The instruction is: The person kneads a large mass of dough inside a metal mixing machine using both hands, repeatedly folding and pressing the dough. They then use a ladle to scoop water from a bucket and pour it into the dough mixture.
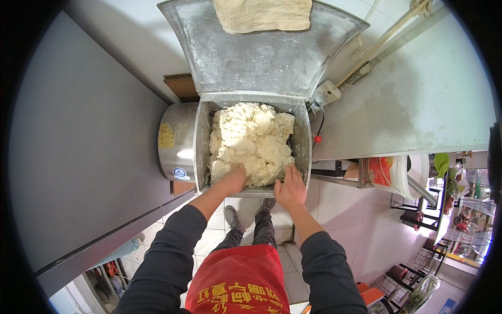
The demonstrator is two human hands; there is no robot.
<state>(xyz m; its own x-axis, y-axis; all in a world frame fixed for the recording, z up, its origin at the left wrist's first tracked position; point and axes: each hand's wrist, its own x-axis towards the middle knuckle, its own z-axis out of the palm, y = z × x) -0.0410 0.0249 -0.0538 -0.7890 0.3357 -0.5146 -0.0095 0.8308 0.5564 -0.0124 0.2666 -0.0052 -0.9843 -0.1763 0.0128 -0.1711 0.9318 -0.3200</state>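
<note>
A large, lumpy mass of pale dough (pixel 255 137) fills much of the metal bin of a dough mixer (pixel 304 129). My left hand (pixel 234 179) presses on the near left part of the dough, its fingertips partly sunk in or hidden. At the near right corner, my right hand (pixel 291 187) lies with straight fingers against the dough's edge, beside the bin's wall. The mixer's metal lid (pixel 255 59) stands raised at the back, and a tan towel (pixel 262 15) lies over its far edge.
A tall grey cabinet (pixel 86 149) stands at the left. A pale green-white surface (pixel 408 102) is at the right, near a power socket (pixel 327 93) and cables. Below it sits a white plastic bucket (pixel 398 176). The tiled floor (pixel 213 216) shows around my feet.
</note>
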